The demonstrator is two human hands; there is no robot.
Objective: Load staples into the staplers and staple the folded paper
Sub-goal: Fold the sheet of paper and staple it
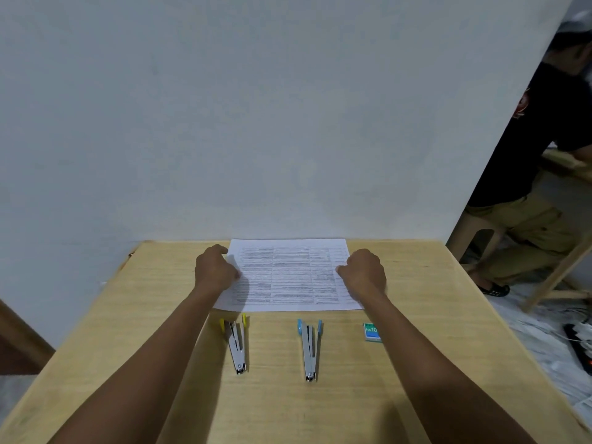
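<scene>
Gripping left hand (215,271): fingers (222,252) curled on the left edge of the paper (290,275), thumb against the sheet; the edge is lifted into a small curl just beside the thumb.
Right hand (365,271): fingers curled closed over the right edge of the paper, thumb pointing in across the sheet; it holds that edge.
Forearms: both reach up from the bottom of the frame, one on each side of the staplers.
Paper: one printed sheet with columns of small text, lying flat at the centre of the frame, its far edge against the wall (256,123).
Yellow stapler (237,345): on the bench (144,315) just below the paper's lower left corner, its two arms spread in a narrow V, yellow ends toward the paper.
Blue stapler (310,351): right of the yellow one and apart from it, below the middle of the paper, spread in the same way with blue ends toward the paper.
Box of staples (371,332): small and green, right of the blue stapler, partly hidden by the right forearm.
Bench: pale wood grain, filling the lower half of the frame.
Person (541,155): at the right edge of the frame, in a black shirt and tan trousers, past the end of the wall.
Power strip (579,344): on the floor, lower right.
</scene>
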